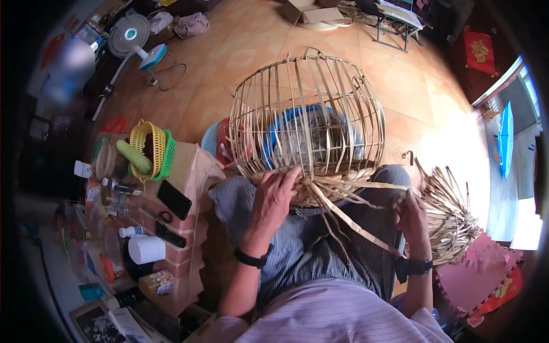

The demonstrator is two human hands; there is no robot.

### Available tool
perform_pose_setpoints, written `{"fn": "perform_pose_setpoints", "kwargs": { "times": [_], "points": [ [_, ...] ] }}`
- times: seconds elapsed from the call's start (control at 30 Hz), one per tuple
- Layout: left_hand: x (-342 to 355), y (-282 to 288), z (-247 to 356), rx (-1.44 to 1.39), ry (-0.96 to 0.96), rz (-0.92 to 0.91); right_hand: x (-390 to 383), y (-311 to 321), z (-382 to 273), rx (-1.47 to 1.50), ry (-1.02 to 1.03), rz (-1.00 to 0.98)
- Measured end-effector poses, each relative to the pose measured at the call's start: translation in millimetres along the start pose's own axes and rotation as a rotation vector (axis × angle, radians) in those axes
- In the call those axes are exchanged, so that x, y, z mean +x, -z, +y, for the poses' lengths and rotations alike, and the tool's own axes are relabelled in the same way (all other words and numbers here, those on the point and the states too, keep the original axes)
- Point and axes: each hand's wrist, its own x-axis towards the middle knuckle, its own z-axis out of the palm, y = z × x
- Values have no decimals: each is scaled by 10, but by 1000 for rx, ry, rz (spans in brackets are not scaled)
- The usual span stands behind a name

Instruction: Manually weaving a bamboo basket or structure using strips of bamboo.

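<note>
One basket (305, 123), likely light, springy, crackable; best held by its braid (306, 197). Left hand (275, 197): fingers bent over braid; right hand (413, 214): fingertips pinching strip (383, 184).

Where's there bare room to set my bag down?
The tiled floor offers two bare patches: one between the electric fan and the woven basket, another between that and the green-framed chair. The table is crowded with bottles and tubs; only a slim gap shows between the green plastic basket and the smartphone. Loose plant strips trail over the lap.
</note>
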Motion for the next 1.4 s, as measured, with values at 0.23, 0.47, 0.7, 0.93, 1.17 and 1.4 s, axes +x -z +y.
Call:
{"fn": "perform_pose_setpoints", "kwargs": {
  "times": [0.23,0.47,0.7,0.93,1.17,1.4],
  "points": [
    [-4,-144,35,-269,186,61,-71,-574,-78,-488,-18,-25],
    [-3,-156,61,-229,234,35,138,-1246,-207,-1210,798,-30],
    [-46,-55,67,-391,317,335,506,-1634,19,-1441,937,-344],
    [81,-36,23,-275,429,229,541,-1543,68,-1390,910,-393],
    [167,-100,-7,-278,445,123,541,-1556,98,-1356,896,-354],
    [196,-22,-84,-304,422,58,530,-1559,96,-1357,868,-322]
  ]
}}
